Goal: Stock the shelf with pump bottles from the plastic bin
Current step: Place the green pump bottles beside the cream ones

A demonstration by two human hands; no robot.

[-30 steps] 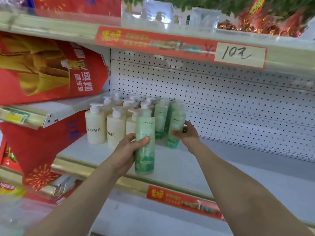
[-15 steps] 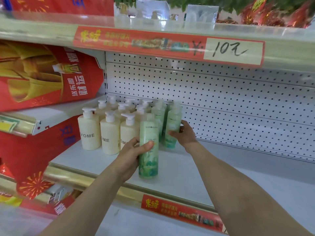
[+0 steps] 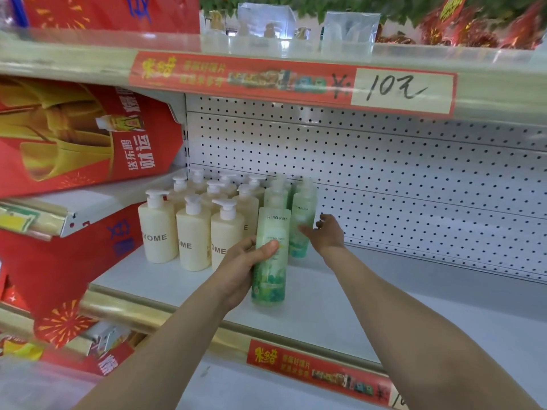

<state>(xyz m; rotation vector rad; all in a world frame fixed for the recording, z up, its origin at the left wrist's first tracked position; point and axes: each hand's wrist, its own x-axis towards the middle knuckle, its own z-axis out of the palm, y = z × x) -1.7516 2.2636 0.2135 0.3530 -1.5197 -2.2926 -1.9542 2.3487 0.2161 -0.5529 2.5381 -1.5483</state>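
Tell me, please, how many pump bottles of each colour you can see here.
Cream pump bottles: 9
Green pump bottles: 3, one gripped by the left hand
Total: 12, as far as the rows show.

The YOME pump bottles (image 3: 194, 232) stand in rows at the left end of the shelf (image 3: 340, 306), with the pegboard panel (image 3: 384, 179) behind them. Just to their right, the rear SHIROIRUKA bottles (image 3: 303, 214) stand one behind another. Before these is the front SHIROIRUKA bottle (image 3: 270, 261), gripped from its left by the left hand (image 3: 239, 270). The right hand (image 3: 325, 235) lies at the right side of the rear ones. The upper shelf (image 3: 88, 60) runs overhead, and a gift box (image 3: 74, 134) leans at far left.
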